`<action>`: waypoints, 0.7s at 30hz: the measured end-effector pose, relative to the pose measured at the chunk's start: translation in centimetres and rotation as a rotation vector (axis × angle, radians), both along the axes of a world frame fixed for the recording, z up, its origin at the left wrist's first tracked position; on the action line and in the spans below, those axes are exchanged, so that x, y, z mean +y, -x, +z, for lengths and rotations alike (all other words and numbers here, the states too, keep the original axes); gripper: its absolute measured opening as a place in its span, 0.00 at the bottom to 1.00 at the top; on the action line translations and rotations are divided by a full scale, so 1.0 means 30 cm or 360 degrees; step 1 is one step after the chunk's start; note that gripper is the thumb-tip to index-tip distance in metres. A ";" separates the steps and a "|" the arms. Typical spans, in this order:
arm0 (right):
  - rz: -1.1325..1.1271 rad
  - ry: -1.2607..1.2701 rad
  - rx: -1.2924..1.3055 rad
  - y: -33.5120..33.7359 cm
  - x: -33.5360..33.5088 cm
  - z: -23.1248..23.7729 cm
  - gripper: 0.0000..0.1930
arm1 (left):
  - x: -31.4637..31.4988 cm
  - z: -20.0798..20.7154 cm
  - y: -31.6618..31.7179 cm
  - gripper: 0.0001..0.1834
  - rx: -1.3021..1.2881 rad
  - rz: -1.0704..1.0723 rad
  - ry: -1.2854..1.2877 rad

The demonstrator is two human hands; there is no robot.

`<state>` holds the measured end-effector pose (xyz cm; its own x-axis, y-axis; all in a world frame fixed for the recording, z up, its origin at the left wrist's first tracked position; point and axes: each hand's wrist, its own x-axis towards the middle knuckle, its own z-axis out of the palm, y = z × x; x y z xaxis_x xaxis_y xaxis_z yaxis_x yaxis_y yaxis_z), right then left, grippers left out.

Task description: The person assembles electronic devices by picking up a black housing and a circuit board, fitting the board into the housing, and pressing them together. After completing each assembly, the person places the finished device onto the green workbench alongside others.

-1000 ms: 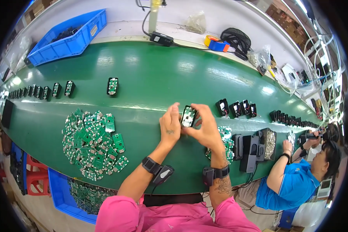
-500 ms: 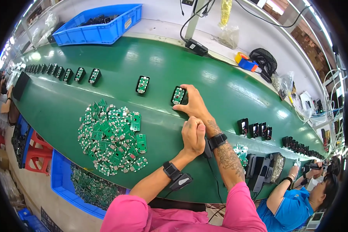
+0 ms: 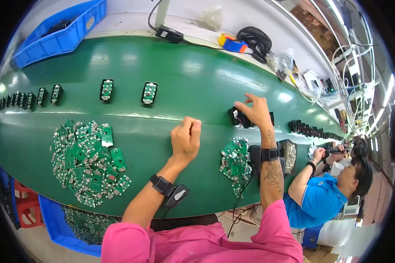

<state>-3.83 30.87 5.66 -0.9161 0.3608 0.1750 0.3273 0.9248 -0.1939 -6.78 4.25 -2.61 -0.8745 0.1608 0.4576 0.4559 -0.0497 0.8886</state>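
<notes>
My left hand point(image 3: 185, 139) is curled into a fist over the green bench; whatever it may hold is hidden inside the fingers. Over a few black plastic housings point(image 3: 235, 116) on the right, my right hand point(image 3: 256, 113) reaches with thumb and fingers apart, holding nothing. It partly covers those housings, and I cannot tell whether it touches one. A black housing with a green circuit board point(image 3: 149, 93) in it stands beyond my left fist. Another filled housing point(image 3: 106, 90) is left of it. A heap of loose circuit boards point(image 3: 85, 162) lies left of my left forearm.
A row of filled housings point(image 3: 30, 101) runs off left; more black housings point(image 3: 314, 130) line the right. A smaller board pile point(image 3: 235, 160) lies near my right forearm. Blue bins stand at the back left point(image 3: 52, 44) and below the bench point(image 3: 52, 228). A co-worker point(image 3: 320, 197) sits at right.
My right hand has let go of the filled housing and moved right to the black housings. My left hand stays closed, now apart from the right wrist. The view has swung right.
</notes>
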 end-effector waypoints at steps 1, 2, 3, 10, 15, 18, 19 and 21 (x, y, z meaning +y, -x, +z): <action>0.0040 -0.0108 -0.0049 -0.028 -0.011 -0.010 0.35 | 0.008 0.007 -0.004 0.09 -0.0007 -0.0023 -0.0004; 0.0062 -0.0093 -0.0169 -0.033 -0.040 -0.007 0.35 | 0.002 0.020 -0.009 0.09 -0.0020 -0.0062 0.0028; 0.0024 -0.0094 -0.0182 -0.045 -0.042 -0.014 0.35 | 0.010 0.029 -0.019 0.09 -0.0030 -0.0120 0.0049; 0.0126 0.0814 -0.0087 -0.083 -0.281 0.029 0.34 | 0.006 0.057 -0.049 0.39 0.0094 -0.0460 0.0498; 0.0224 0.0835 0.0060 -0.153 -0.367 -0.002 0.32 | 0.027 0.001 -0.040 0.42 0.0278 -0.0337 0.0388; 0.0199 0.0820 -0.0257 -0.177 -0.370 0.031 0.21 | 0.026 0.010 -0.030 0.39 0.0171 -0.0340 0.0200; 0.0228 0.0847 -0.0380 -0.179 -0.370 0.038 0.22 | 0.019 0.015 -0.031 0.39 0.0151 -0.0356 0.0207; 0.0266 0.0898 -0.0359 -0.202 -0.348 0.034 0.21 | 0.021 0.032 -0.034 0.39 0.0225 -0.0553 0.0283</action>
<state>2.25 20.43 6.69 -0.9602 0.1901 -0.2044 0.2769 0.7426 -0.6099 -5.76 4.89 -1.64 -0.6847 0.5225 0.5081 0.5574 -0.0737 0.8270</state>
